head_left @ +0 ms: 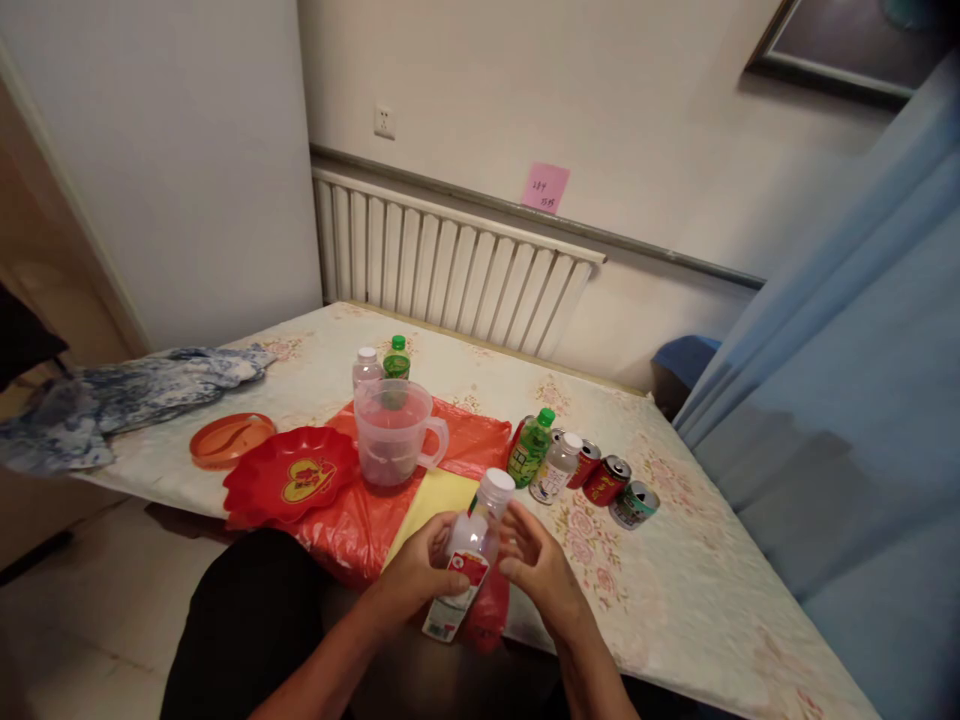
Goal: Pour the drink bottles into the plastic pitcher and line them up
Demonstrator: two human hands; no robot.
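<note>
A clear plastic bottle (466, 545) with a white cap and a red and white label leans over the front edge of the table. Around its left side wraps my left hand (415, 572), thumb across the label. Just right of the bottle is my right hand (551, 578), its fingers loosely bent and apart; I cannot tell whether the fingertips touch the plastic. Beneath and behind the bottle lie a yellow sheet (431, 503) and a red plastic bag (349, 530). A translucent measuring jug (390, 440) stands on the bag behind my left hand.
Right of the bag stand a green bottle (531, 450), a white-capped bottle (556, 470) and several drink cans (607, 482). Left are a red scalloped plate (259, 475), an orange round lid (225, 440) and patterned cloth (165, 390). Two bottles (367, 368) stand behind the jug. A blue curtain (847, 400) borders the right.
</note>
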